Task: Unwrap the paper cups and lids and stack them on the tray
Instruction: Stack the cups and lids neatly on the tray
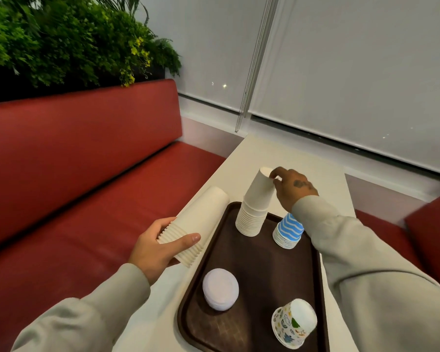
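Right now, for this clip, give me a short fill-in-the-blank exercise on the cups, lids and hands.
1. The right hand touches the top of the white stack, which stands on the ____.
2. The left hand holds a stack of ____ cups off the tray.
3. The striped cups are white and ____.
4. The lids lie to the ____ of the patterned cups.

Missing words: tray; white; blue; left

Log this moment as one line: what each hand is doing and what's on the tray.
left hand: holds white cups beside tray | right hand: on tray's white stack | tray: striped cups, lids, patterned cups
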Motion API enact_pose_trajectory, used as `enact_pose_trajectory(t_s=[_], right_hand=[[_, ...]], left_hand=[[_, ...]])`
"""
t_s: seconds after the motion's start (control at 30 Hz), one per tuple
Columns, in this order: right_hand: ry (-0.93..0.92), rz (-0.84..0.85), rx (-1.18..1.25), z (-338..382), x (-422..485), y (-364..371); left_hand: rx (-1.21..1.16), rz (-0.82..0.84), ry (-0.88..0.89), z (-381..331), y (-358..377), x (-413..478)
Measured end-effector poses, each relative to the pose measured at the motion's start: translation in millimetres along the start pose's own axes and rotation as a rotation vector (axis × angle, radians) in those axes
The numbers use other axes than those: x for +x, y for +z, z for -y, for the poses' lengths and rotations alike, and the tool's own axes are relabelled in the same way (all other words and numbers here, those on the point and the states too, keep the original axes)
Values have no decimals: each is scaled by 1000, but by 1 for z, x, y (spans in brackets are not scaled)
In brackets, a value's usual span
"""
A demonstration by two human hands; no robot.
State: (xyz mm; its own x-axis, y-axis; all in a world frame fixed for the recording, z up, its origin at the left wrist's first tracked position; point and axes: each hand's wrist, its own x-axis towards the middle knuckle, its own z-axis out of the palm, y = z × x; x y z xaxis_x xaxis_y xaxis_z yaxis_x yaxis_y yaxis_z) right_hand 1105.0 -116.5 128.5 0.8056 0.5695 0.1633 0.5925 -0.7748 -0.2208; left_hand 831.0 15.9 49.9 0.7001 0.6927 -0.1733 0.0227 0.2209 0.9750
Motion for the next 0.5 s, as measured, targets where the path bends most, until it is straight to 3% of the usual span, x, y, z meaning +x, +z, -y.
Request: enact_pose_trajectory(t_s=[0.1,0.17,0.33,0.5], right_hand=[[-32,-4,38,3,-11,1],[-65,22,217,9,-19,-3],[-125,347,677,32,-42,-14],[-155,395,774,35,-47,-14]], left_hand=[[-21,5,1,-1,3,0],[-35,18,4,-1,5,0],[-74,43,-8,-4,17,-1],[-111,62,-3,-7,25,-4]])
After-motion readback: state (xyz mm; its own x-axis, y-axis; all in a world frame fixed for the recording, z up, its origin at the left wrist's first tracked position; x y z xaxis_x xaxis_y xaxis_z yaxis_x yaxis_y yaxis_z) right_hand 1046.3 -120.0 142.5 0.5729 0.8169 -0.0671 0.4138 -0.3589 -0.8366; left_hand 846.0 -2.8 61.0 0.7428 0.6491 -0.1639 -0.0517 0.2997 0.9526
